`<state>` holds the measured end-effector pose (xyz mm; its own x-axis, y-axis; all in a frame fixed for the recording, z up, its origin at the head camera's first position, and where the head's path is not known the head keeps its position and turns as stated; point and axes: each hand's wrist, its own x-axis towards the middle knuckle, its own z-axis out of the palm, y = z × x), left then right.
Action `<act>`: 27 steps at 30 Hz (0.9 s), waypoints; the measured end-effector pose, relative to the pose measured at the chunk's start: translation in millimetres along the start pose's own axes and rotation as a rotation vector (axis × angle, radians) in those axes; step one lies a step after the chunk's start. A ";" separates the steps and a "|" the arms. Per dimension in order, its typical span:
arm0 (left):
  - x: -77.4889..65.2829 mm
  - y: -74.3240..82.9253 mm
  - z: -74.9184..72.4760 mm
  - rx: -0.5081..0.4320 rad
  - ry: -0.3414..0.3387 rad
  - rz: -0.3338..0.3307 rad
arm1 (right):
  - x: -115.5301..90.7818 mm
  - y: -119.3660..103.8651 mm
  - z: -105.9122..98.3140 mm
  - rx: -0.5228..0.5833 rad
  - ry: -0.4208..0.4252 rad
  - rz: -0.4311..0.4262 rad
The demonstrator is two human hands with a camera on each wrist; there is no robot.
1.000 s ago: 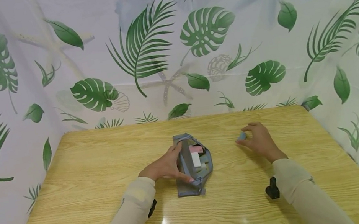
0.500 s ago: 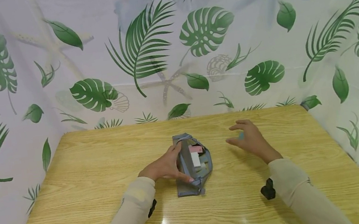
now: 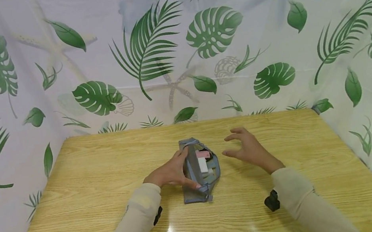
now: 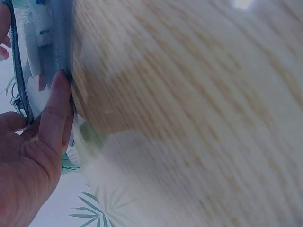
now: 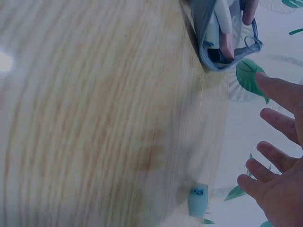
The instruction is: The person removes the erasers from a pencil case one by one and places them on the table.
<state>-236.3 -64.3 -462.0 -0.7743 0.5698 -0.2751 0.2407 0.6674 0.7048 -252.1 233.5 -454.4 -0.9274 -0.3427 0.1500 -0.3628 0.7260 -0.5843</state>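
Note:
A grey-blue zip pouch with see-through mesh lies on the table with its mouth spread toward the right. Inside it show a white block, a pink block and pale blue pieces. My left hand holds the pouch by its rim, thumb at the near end and fingers at the far end. My right hand hovers right of the pouch with fingers spread, holding nothing. The right wrist view shows a small light-blue block with a dark print standing on the table; the right hand hides it in the head view.
The wood-grain table reaches back to a white cloth printed with green leaves, which also hangs at both sides. A black wrist mount sits under the right sleeve, another under the left.
My right hand has let go of the light-blue block, spread its fingers and moved left toward the pouch. The block stays on the table. My left hand and the pouch have not moved.

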 end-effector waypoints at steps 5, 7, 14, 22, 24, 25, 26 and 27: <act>0.7 -0.2 0.4 0.001 0.005 -0.011 | -0.1 -5.3 7.4 0.018 -0.024 -0.011; 1.1 -0.4 0.5 0.000 0.005 -0.016 | -0.2 -7.4 10.3 0.021 -0.029 -0.020; 1.8 -1.1 0.5 0.010 -0.008 -0.020 | -0.5 -15.3 18.0 0.054 -0.054 -0.039; 1.8 -1.6 -0.1 0.001 -0.009 -0.026 | -0.1 -22.0 26.1 0.088 -0.105 -0.037; 1.4 -1.2 -0.4 0.004 -0.009 -0.024 | 0.1 -23.7 28.4 0.083 -0.109 -0.043; 1.3 -1.0 -0.5 0.005 -0.009 -0.022 | 0.3 -24.9 29.5 0.081 -0.109 -0.045; 1.0 -0.8 -0.6 0.007 -0.008 -0.020 | 0.5 -25.8 30.5 0.073 -0.110 -0.051; 1.0 -0.7 -0.6 0.006 -0.009 -0.021 | 0.7 -27.1 31.3 0.070 -0.111 -0.055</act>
<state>-237.6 -64.5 -462.4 -0.7739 0.5602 -0.2955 0.2284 0.6821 0.6947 -240.2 195.0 -463.4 -0.8891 -0.4473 0.0965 -0.4018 0.6620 -0.6327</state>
